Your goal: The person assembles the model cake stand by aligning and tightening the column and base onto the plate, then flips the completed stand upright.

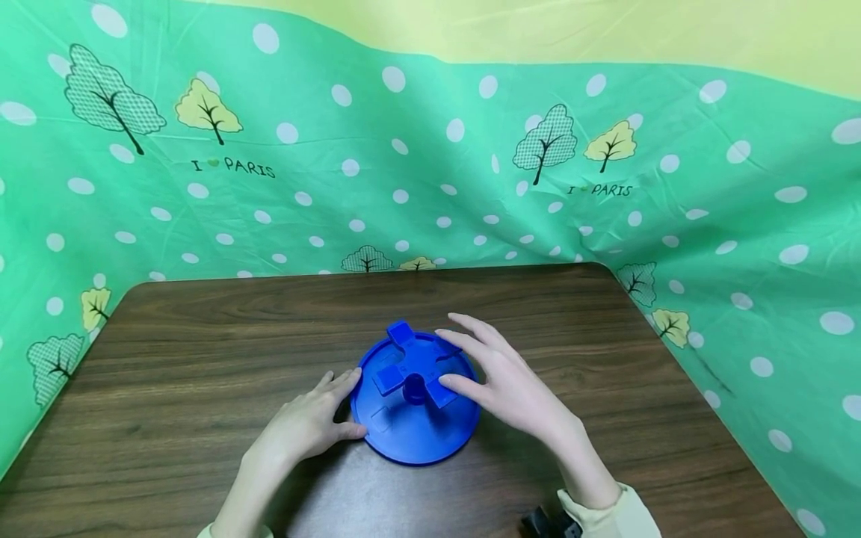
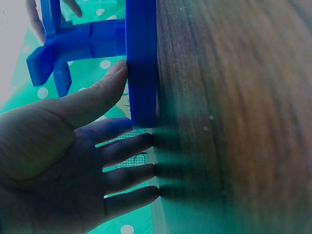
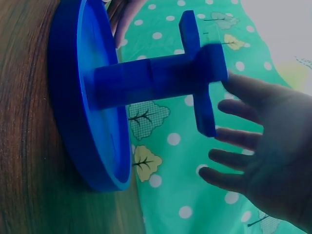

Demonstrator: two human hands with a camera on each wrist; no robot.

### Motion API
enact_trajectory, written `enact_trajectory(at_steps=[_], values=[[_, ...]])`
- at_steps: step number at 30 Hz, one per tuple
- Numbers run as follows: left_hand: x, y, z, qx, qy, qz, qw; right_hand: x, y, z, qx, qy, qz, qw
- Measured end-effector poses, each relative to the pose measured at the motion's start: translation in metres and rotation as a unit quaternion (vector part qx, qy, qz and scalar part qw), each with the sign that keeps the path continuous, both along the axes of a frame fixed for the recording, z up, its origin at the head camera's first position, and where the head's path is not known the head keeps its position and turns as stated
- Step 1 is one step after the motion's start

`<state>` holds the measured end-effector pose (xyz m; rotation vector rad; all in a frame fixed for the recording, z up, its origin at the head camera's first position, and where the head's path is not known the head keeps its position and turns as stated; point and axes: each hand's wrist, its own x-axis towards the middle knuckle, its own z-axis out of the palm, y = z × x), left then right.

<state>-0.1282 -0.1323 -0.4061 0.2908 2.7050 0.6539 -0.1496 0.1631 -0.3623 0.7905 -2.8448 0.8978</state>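
Observation:
A blue round plastic base with a raised rim lies flat on the table. From its middle rises a thick blue post, topped by a cross-shaped piece with several flat arms. At the base's left edge, my left hand touches the rim with thumb and index finger; in the left wrist view its fingers are straight and spread, tips at the table. My right hand is beside the cross's right side, fingers extended and apart. Its thumb touches the end of one arm.
The dark wood-grain table reaches back to a green dotted cloth printed with trees, which hangs behind and along the sides. A small black object is by the right sleeve at the near edge of view.

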Motion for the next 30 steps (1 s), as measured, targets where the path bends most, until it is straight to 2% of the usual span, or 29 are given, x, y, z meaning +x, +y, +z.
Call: enact_trajectory(at_steps=[3,7,22,30], values=[[0.0,0.0,0.0,0.001,-0.002,0.001,1.0,0.0,-0.001,-0.002,0.013,-0.036,0.007,0.9993],[0.0,0.0,-0.001,0.0,-0.003,0.002,1.0,0.001,-0.002,-0.004,0.02,-0.049,0.009,0.9985],[-0.001,0.002,0.0,0.002,-0.005,0.0,1.0,0.004,0.0,0.001,0.035,-0.047,0.009,0.9982],[0.0,0.001,-0.001,-0.001,-0.009,0.004,1.0,-0.002,-0.006,0.011,0.089,-0.036,0.058,0.9936]])
